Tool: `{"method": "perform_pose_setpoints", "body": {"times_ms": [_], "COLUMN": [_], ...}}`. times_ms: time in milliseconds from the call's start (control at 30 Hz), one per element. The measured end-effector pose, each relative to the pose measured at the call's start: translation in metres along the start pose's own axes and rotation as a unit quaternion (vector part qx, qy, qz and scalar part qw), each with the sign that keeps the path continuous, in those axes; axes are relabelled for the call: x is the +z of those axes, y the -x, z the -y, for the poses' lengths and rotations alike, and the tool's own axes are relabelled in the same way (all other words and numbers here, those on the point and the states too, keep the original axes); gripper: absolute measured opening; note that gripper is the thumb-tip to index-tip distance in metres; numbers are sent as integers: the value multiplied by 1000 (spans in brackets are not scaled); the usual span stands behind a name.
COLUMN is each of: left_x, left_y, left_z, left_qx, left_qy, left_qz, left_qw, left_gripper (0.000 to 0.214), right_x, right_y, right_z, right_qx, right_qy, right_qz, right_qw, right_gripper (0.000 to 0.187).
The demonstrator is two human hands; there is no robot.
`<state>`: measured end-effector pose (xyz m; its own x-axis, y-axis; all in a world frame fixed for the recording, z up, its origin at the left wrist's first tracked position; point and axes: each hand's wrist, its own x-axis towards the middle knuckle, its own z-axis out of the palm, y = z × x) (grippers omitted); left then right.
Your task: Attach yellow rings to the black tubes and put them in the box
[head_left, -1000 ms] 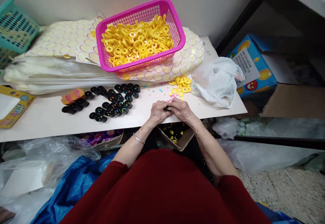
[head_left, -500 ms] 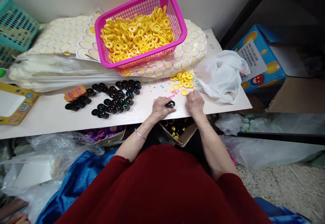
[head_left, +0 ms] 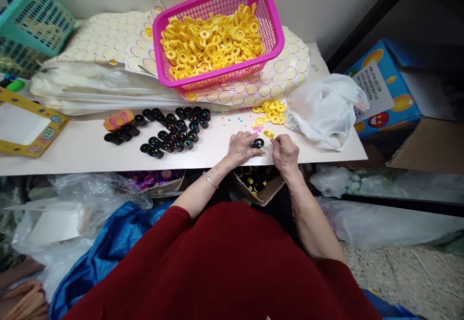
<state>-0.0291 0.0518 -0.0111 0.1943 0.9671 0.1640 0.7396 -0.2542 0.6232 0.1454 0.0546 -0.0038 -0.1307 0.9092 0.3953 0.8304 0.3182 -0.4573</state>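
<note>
Apparent fitting step: black tube (head_left: 261, 146) is gripped by left hand (head_left: 242, 148), yellow ring (head_left: 269, 136) seemingly pinched by right hand (head_left: 285, 152); alignment needed.

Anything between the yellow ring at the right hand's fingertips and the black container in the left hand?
Nothing visible: only bare tabletop shows between the yellow ring by the right hand and the black container in the left hand. The pink beads lie just beyond the container, off that line.

blk tube (head_left: 258, 143) | mouth up | pink/grn bits in | ylw ring (head_left: 269, 137) | R of tube
</note>
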Motion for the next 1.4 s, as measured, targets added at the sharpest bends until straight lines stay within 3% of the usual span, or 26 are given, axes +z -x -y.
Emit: {"method": "perform_pose_setpoints", "body": {"times_ms": [100, 167, 267, 400, 533, 667, 867, 1067, 1167, 1300, 1400], "left_x": [-4, -8, -16, -26, -37, -41, -34, -35, -36, -35, -32], "left_y": [-1, 1, 7, 8, 1, -4, -1, -1, -4, -5, -5], "left_z": [0, -3, -13, -33, -41, -41, -37, -33, -26, -16, -12], "left_qx": [-12, -19, -62, -147, -179, -162, -161, -124, -119, -180, -213], "left_qy": [67, 167, 355, 503, 535, 537, 513, 458, 427, 408, 405], "left_qz": [-20, -56, -101, -57, -47, -38, -46, -25, -55, -128, -111], "left_qw": [997, 984, 927, 850, 825, 827, 842, 880, 895, 886, 882], "left_gripper": [63, 62, 49, 39, 28, 23, 17, 16, 13, 10, 12], "right_x": [-8, -12, -16, -21, -27, -29, -24, -15, -12, -9, -5], "right_y": [8, 10, 13, 15, 10, -1, -5, -5, -7, -8, -7], "right_z": [9, 12, 16, 23, 33, 38, 38, 35, 31, 23, 20], "right_qx": [-84, -132, -181, -201, -175, -138, -122, -139, -128, -108, -104], "right_qy": [14, 35, 66, 59, -56, -171, -168, -126, -101, -92, -90], "right_qz": [-6, -10, -15, 1, 13, 50, 113, 58, 38, 30, 46], "right_qw": [996, 991, 981, 978, 983, 974, 972, 980, 986, 989, 989], "right_gripper": [20, 22, 23, 23, 19, 29, 30, 30, 31, 28, 26]}}
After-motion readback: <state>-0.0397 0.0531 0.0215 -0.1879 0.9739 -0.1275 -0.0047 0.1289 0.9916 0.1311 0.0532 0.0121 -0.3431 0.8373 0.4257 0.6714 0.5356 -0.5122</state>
